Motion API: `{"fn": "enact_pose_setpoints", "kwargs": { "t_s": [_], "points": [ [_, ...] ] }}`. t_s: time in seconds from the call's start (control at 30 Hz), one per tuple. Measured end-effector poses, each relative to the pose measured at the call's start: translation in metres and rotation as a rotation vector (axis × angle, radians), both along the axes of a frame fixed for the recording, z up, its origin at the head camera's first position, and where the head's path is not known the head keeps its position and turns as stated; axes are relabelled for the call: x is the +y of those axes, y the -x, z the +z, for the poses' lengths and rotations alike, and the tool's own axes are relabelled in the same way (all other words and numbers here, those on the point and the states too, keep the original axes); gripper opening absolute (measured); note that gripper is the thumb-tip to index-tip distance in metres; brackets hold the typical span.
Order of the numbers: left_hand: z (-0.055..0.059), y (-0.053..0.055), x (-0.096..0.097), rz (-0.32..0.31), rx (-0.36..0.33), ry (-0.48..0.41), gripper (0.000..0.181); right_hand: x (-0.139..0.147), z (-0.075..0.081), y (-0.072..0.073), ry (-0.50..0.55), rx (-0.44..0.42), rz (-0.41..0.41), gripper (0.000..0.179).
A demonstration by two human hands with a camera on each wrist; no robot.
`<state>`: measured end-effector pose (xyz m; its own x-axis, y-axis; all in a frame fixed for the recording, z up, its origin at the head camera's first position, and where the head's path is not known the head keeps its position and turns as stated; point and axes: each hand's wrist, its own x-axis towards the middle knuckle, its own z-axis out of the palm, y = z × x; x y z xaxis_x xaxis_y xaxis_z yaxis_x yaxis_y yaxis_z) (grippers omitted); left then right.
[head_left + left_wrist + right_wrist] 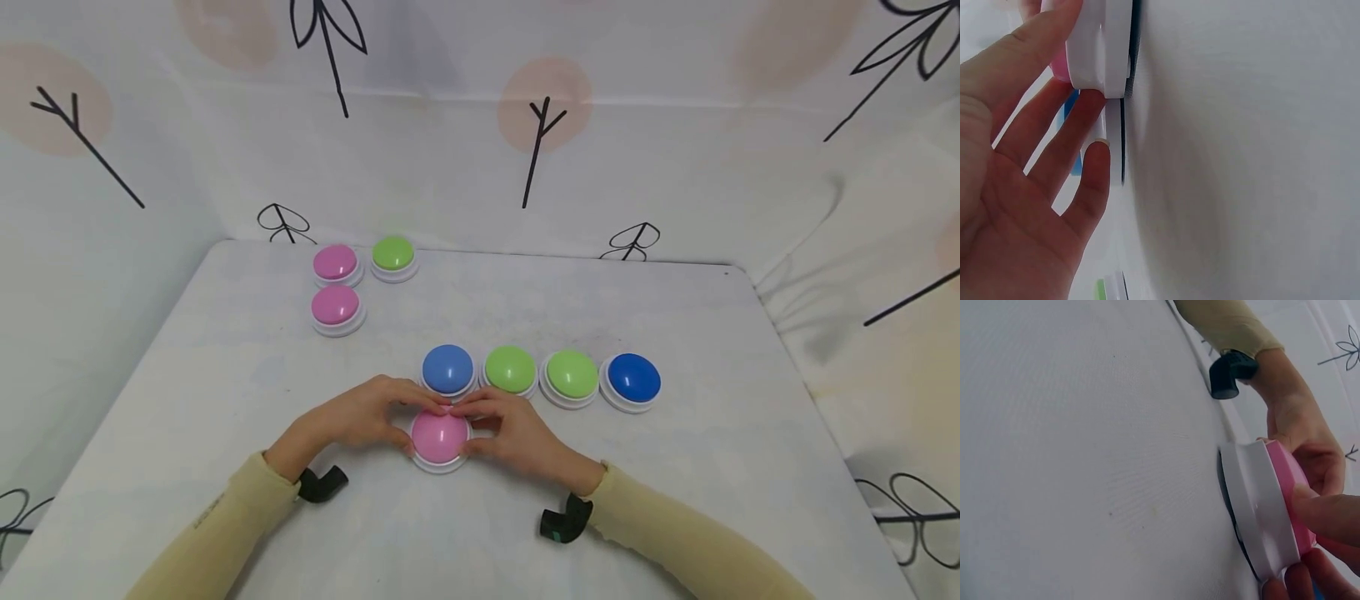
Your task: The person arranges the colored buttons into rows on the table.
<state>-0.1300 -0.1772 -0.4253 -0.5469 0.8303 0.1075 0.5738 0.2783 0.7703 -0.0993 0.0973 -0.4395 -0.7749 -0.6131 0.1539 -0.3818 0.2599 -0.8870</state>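
Observation:
Between my two hands is a pink push button with a round dome on a white base. My left hand grips its left side, thumb at the near edge and fingers at the far edge. From the right, my right hand holds the same button, its thumb on the pink dome in the right wrist view. Directly behind stands a light blue button, close to the fingertips. The white base shows side-on in the left wrist view; whether it rests fully on the table I cannot tell.
Right of the light blue button, a row continues with a green button, another green button and a dark blue button. At the back left are two pink buttons and a green button. The white table meets patterned cloth behind.

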Motion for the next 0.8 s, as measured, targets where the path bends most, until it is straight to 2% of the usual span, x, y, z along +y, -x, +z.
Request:
{"fn": "enact_pose_setpoints", "kwargs": {
  "t_s": [0.3,0.63,0.8],
  "points": [
    [0.002,-0.001,-0.001,0.005,-0.039,0.011,0.058,0.001,0.0,0.001,0.021,-0.046,0.004,0.047],
    [0.008,0.001,-0.008,0.051,-0.124,0.012,0.053,0.0,0.007,0.003,0.034,-0.094,-0.02,0.041],
    [0.012,0.002,-0.012,0.087,-0.109,-0.006,0.05,-0.003,0.009,0.008,0.043,-0.103,-0.037,0.039]
  ]
}}
